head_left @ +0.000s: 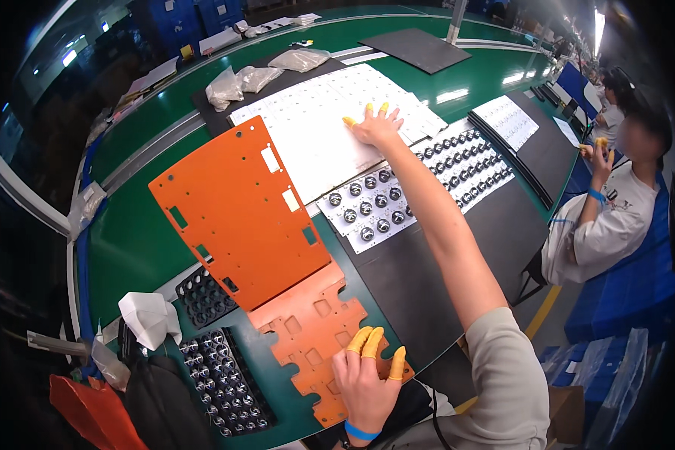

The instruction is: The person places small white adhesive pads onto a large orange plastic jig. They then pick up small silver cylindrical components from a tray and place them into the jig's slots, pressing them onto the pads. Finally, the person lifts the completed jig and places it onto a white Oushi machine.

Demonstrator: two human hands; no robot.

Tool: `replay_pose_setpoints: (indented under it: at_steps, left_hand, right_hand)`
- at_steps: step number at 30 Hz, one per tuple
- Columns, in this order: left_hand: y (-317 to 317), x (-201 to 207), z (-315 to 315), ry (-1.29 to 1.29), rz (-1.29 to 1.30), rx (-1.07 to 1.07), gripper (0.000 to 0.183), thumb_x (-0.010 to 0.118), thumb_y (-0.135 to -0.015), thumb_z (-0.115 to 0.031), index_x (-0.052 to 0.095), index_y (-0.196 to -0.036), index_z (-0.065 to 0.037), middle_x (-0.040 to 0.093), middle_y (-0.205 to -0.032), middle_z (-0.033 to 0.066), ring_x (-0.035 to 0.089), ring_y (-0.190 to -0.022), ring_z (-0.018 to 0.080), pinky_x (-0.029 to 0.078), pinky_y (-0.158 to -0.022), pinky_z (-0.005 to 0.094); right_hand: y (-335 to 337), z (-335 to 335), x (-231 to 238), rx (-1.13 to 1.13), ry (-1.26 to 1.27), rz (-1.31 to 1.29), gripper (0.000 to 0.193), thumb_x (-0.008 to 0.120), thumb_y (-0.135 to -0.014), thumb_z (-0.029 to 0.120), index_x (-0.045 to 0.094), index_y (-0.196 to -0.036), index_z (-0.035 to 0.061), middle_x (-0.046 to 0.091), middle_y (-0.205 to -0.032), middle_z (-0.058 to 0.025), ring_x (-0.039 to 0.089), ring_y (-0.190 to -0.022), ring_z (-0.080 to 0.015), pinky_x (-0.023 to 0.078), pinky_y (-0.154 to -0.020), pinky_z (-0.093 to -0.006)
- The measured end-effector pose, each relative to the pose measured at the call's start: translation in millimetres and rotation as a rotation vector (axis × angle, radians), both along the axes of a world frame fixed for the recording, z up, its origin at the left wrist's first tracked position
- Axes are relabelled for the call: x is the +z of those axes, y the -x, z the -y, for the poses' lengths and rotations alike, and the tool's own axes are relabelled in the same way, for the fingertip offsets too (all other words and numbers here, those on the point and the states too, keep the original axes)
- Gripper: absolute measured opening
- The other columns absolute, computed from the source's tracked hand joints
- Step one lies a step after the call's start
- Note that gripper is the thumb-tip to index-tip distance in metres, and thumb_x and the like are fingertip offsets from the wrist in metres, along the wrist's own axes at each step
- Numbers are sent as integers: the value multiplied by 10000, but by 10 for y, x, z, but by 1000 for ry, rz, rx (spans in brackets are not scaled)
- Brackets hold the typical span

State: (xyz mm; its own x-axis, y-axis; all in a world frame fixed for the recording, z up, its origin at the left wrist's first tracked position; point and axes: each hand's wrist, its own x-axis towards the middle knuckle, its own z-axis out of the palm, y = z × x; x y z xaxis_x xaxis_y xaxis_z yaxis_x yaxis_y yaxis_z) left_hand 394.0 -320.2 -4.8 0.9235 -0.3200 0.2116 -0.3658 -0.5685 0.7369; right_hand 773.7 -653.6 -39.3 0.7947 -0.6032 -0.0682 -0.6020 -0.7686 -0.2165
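Yellow finger cots cover several fingertips on both of my hands. My right arm stretches far across the bench, and my right hand [376, 129] lies with fingers spread on a stack of white panels [319, 127] with small marks. Below that forearm are white boards [386, 238] carrying rows of dark, shiny round lenses. My left hand [364, 386] is at the near edge, thumb and fingers apart, over the lower orange fixture plate [319, 337] with notches and pockets. No object shows in its fingers. A larger orange plate [236, 214] with cutouts leans just beyond it.
Black trays of round lenses [226, 382] lie at the left, near a white faceted object [148, 319]. Clear bags [255, 77] sit behind the panels. Black mats [450, 300] cover the right side. A co-worker [604, 214] sits at the right, hands raised.
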Motion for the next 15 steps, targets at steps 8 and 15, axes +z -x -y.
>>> replay_pose_setpoints:
  at_steps: [8, 15]
  left_hand:
    - [1, -16, 2, -2, 16, -7, 442, 822, -792, -214, 687, -1177, -45, 652, -1165, 96, 535, -1010, 300, 447, -906, 392]
    - [-12, -32, -3, 31, 32, -5, 435, 815, -798, -207, 680, -1175, -38, 651, -1154, 103, 533, -999, 306, 436, -907, 397]
  right_hand:
    - [-3, 21, 3, 31, -8, -58, 1000, 331, -912, 802, 149, -1626, 126, 62, -1659, -277, 34, -1501, -551, 53, -1184, -677]
    - [57, -109, -16, 95, -50, -49, 982, 339, -919, 790, 180, -1620, 120, 76, -1661, -266, 37, -1502, -551, 60, -1183, -679]
